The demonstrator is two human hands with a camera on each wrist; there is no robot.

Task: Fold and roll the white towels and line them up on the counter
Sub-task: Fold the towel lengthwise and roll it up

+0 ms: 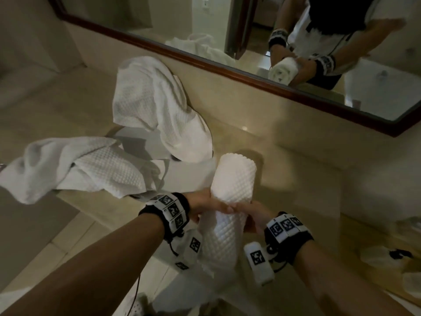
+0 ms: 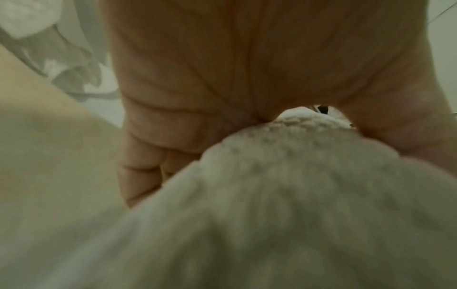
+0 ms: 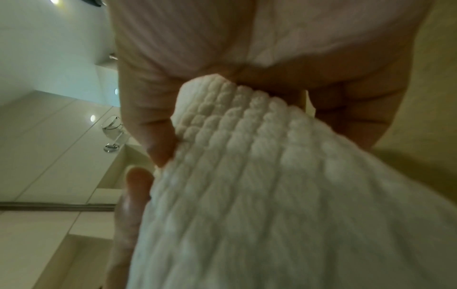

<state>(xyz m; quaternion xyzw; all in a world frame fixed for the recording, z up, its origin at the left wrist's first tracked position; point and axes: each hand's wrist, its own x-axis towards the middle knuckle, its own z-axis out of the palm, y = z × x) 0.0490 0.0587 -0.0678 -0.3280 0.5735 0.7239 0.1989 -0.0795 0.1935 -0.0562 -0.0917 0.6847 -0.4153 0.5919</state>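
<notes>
Both hands, L (image 1: 205,207) & R (image 1: 251,213), grip rolled towel (image 1: 227,195) w/ curled fingers; no legible writing.

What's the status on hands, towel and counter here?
Left hand and right hand both grip the rolled towel, held above the counter edge. Two unrolled towels lie crumpled to the left. Nothing blocking ahead.

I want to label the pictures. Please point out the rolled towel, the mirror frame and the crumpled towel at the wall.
rolled towel (image 1: 230,185), head view, on its upper textured side.
mirror frame (image 1: 227,70), head view, on the lower wooden edge.
crumpled towel (image 1: 152,103), head view, on its middle.
</notes>
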